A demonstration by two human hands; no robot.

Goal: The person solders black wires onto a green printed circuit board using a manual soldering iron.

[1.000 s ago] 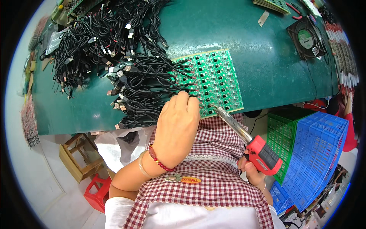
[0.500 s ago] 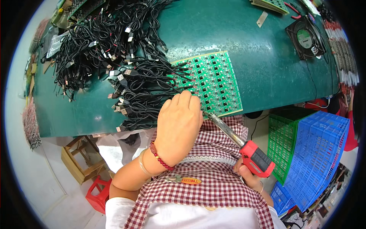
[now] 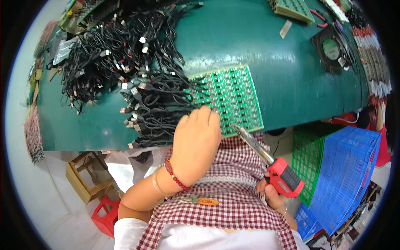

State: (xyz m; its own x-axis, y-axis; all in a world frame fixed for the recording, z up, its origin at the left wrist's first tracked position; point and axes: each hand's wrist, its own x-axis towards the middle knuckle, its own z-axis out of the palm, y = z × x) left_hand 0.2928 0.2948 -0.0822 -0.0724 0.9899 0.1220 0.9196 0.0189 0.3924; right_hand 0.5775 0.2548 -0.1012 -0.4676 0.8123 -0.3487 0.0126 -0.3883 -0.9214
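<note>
Here, nearest, a checked apron (image 3: 233,214) bears a lettered oval badge (image 3: 207,201). The right hand (image 3: 273,196), closed, grips a red-handled soldering iron (image 3: 262,152), its long axis slanting up-left, tip pointing away at the near edge of a green circuit-board panel (image 3: 235,98). The left hand (image 3: 198,141) curls its fingers over the panel's near left part; any hold is hidden. Black USB cables (image 3: 158,110) spread left from the panel over the green workbench (image 3: 300,79); farther off, a cooling fan (image 3: 319,46) has a round label (image 3: 331,50) too blurred to read.
</note>
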